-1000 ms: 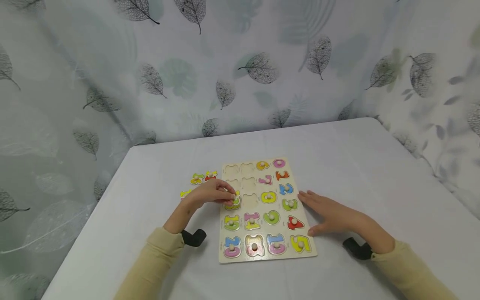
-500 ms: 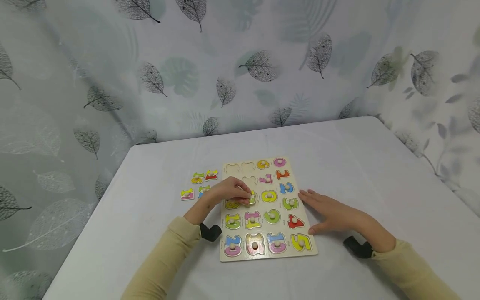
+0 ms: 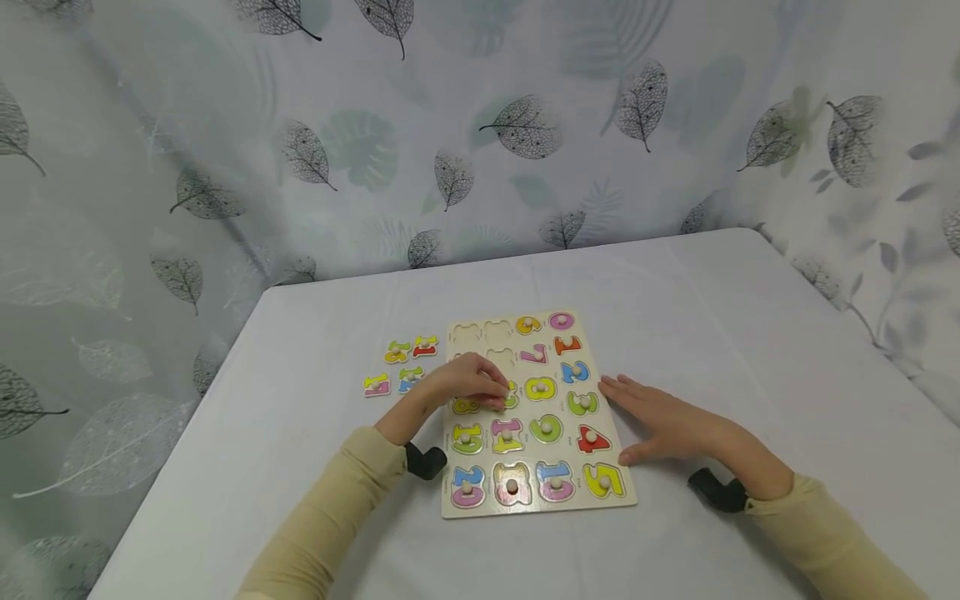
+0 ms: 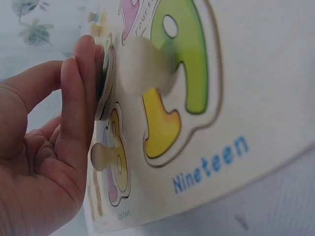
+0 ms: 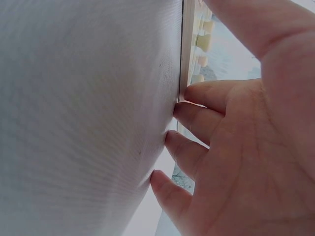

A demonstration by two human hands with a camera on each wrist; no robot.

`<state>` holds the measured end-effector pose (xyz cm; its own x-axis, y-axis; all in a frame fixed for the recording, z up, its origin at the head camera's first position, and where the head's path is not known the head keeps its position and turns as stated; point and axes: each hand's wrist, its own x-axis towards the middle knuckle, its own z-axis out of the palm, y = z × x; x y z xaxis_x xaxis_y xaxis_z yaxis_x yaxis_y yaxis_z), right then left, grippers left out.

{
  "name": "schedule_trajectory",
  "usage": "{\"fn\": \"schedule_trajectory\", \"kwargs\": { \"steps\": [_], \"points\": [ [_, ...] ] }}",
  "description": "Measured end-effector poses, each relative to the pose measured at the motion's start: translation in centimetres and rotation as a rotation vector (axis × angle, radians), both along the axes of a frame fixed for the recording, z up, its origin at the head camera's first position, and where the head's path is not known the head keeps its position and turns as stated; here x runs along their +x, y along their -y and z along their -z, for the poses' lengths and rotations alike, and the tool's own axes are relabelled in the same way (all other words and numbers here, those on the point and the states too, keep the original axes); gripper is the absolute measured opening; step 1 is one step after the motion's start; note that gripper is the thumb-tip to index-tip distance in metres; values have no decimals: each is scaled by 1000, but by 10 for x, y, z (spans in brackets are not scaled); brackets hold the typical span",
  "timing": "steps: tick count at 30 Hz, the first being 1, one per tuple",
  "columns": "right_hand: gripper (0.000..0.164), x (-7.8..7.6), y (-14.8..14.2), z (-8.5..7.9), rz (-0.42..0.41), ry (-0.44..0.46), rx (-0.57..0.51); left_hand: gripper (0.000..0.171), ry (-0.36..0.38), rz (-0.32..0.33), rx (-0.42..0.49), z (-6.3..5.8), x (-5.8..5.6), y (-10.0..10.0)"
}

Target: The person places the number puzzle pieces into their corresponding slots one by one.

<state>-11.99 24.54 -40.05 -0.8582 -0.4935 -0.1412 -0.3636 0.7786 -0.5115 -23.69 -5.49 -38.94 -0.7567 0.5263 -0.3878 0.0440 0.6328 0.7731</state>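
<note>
My left hand [image 3: 471, 379] pinches a wooden number piece [image 3: 513, 397] with some green on it, over the second column of the number puzzle board [image 3: 540, 510]. In the left wrist view, that piece [image 4: 105, 81] stands edge-on, partly behind the fingers; its number cannot be read. Just below the fingertips is the piece 18 [image 4: 118, 157], in its recess, and nearer is the piece 19 [image 4: 192, 59]. My right hand [image 3: 667, 423] rests on the table along the board's right edge, fingers extended; in the right wrist view its fingertips [image 5: 194, 91] touch the cloth and the board's side.
Several loose number pieces lie left of the board, among them a yellow-and-pink one [image 3: 377, 385] and a red-and-yellow one [image 3: 425, 346]. Bare recesses [image 3: 497, 331] show in the board's upper left. A white cloth covers the table [image 3: 675, 308]; leaf-print curtains [image 3: 525, 125] hang behind.
My left hand has moved right with the piece, from the board's first column to the second, and has stayed there since half a second ago. The right hand keeps its place.
</note>
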Motion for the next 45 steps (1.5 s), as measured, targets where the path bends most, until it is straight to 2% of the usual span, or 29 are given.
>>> {"fn": "schedule_trajectory", "kwargs": {
  "steps": [8, 22, 30, 34, 38, 42, 45],
  "points": [
    [102, -1, -1, 2, -14, -17, 9, 15, 29, -18, 30, 1, 3, -3],
    [101, -3, 0, 0, -14, -20, 11, 16, 58, 2, 62, -2, 2, -1],
    [102, -2, 0, 1, -10, -10, 3, 20, 11, 13, 65, -3, 1, 7],
    [102, -2, 1, 3, -18, -2, -8, 22, 11, -19, 87, -6, -2, 20],
    [102, -2, 1, 4, -26, 4, -4, 25, 18, -68, 147, -16, -7, 41],
    [102, -3, 0, 2, -16, 7, 5, 31, 49, -119, 203, -30, -18, 66],
    [103, -4, 0, 0, -11, 12, -1, 34, 59, -157, 208, -39, -26, 85]
  ]
}}
